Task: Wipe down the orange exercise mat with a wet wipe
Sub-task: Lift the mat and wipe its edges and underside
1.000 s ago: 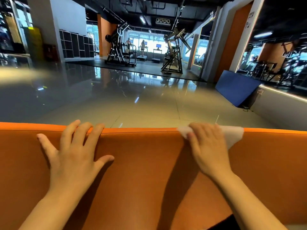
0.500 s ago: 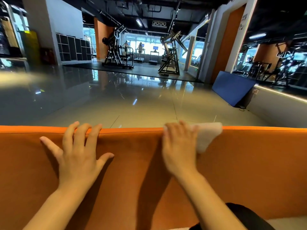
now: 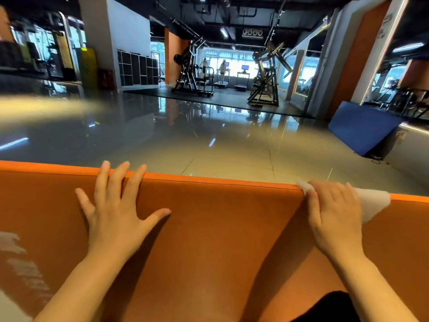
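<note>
The orange exercise mat (image 3: pixel 220 240) fills the lower half of the frame, its far edge running from the left side to the right just below the middle. The left hand (image 3: pixel 116 219) lies flat on it at lower left, fingers straight and spread wide, three fingertips reaching the far edge and the thumb pointing toward the centre; it holds nothing. The right hand (image 3: pixel 334 217) rests at the right, palm down on a white wet wipe (image 3: pixel 373 203) that it presses against the mat at the far edge. One corner of the wipe shows left of the index finger and a larger pointed flap sticks out to the right of the hand. The fingers are bent slightly over the wipe at the edge of the mat; how firmly they hold it cannot be told.

Beyond the mat lies a glossy tiled floor (image 3: pixel 209 140) with reflections. A blue mat (image 3: pixel 362 129) leans against the wall at the right of the frame. In the upper centre stand weight machines (image 3: pixel 264 80) and treadmills (image 3: pixel 222 77) before bright windows, and a rack of dark cubby shelves (image 3: pixel 137 68) sits at the upper left beside a white pillar. A dark piece of clothing (image 3: pixel 325 307) shows at the bottom right, between the forearms.
</note>
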`<state>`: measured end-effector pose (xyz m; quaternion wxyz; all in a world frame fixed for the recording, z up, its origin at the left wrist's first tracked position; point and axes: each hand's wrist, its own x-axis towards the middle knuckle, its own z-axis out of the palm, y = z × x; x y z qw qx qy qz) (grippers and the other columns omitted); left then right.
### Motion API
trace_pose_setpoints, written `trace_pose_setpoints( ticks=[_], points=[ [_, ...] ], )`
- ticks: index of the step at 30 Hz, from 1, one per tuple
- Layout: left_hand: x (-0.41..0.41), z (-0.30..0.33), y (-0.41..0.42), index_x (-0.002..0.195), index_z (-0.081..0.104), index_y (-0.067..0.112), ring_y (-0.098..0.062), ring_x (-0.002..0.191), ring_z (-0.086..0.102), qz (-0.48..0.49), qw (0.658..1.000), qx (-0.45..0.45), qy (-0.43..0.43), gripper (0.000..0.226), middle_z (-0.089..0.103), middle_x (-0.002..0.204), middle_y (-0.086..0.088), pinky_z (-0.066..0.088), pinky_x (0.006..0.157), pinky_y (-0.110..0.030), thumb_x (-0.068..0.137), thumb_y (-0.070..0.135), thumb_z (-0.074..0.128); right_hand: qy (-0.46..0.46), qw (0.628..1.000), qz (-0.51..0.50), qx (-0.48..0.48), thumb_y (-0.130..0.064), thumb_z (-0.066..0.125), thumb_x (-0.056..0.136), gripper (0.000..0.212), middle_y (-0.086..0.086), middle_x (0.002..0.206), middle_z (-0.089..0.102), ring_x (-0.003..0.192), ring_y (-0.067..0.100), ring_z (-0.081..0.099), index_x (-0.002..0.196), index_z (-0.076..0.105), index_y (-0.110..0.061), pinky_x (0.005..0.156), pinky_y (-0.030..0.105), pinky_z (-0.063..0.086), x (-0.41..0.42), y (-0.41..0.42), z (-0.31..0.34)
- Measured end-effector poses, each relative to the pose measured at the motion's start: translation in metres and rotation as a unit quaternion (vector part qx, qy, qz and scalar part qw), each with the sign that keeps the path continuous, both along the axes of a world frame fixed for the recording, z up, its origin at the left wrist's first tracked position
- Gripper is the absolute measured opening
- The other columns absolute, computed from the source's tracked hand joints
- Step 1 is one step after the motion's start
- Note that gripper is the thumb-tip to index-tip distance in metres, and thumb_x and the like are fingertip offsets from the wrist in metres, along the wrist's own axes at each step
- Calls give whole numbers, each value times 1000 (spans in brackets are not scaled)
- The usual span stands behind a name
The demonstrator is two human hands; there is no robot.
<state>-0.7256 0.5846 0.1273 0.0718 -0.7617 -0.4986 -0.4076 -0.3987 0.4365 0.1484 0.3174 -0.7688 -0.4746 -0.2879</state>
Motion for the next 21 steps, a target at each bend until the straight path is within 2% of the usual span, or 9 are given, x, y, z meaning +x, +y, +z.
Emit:
trace_pose_setpoints(
  ticks=[4, 9, 12, 13, 15, 17, 19, 21],
  points=[
    [5, -5, -3, 139, 48, 15, -38, 145, 19, 8, 1000, 21, -9, 95, 42, 144, -16, 14, 99, -82, 58, 44, 89, 61, 997, 10, 40, -36, 26, 101, 48, 10, 112, 65, 120, 34, 50, 108, 66, -10, 114, 55, 19, -53, 33, -5],
    [10, -7, -6, 137, 50, 12, -44, 142, 25, 23, 999, 46, -14, 94, 46, 140, -20, 17, 98, -82, 56, 39, 92, 18, 993, 117, 20, -36, 33, 98, 40, 2, 119, 63, 123, 30, 50, 118, 63, -18, 116, 46, 10, -155, 81, -6],
    [10, -7, -5, 136, 49, 16, -40, 143, 23, 13, 998, 49, -20, 90, 46, 141, -17, 18, 98, -83, 58, 25, 92, -34, 977, 208, -12, -35, 36, 97, 40, -2, 125, 59, 124, 23, 47, 127, 57, -19, 116, 43, 14, -198, 96, -5],
    [8, -8, -2, 138, 47, 18, -38, 143, 22, 8, 999, 50, -11, 90, 45, 142, -16, 18, 98, -82, 59, 25, 92, -55, 972, 228, -28, -35, 35, 98, 41, -2, 126, 58, 122, 22, 47, 129, 55, -19, 115, 41, 17, -197, 98, -3],
    [-1, -9, 4, 140, 44, 22, -35, 143, 23, -2, 998, 58, 20, 90, 44, 144, -12, 20, 99, -79, 64, 41, 88, -101, 962, 246, -62, -34, 34, 99, 41, -1, 124, 59, 114, 22, 52, 131, 55, -20, 108, 37, 25, -176, 97, 6],
    [-11, -7, 9, 143, 43, 26, -32, 142, 27, -2, 996, 70, 49, 80, 44, 144, -8, 22, 101, -74, 74, 62, 65, -117, 963, 228, -81, -35, 35, 98, 39, 1, 113, 64, 101, 24, 57, 126, 58, -20, 94, 35, 32, -146, 91, 11],
    [-18, -5, 12, 144, 41, 28, -30, 141, 31, 3, 995, 73, 73, 79, 45, 144, -6, 18, 102, -72, 75, 64, 47, -114, 974, 184, -68, -35, 37, 97, 36, 3, 103, 65, 92, 28, 59, 118, 61, -18, 85, 37, 33, -112, 79, 13],
    [-23, -6, 12, 146, 39, 28, -30, 140, 33, 4, 993, 82, 87, 80, 45, 147, -5, 14, 104, -73, 75, 64, 44, -102, 982, 144, -62, -35, 36, 97, 36, 5, 102, 66, 93, 30, 60, 114, 61, -16, 89, 39, 35, -80, 63, 9]
  ],
)
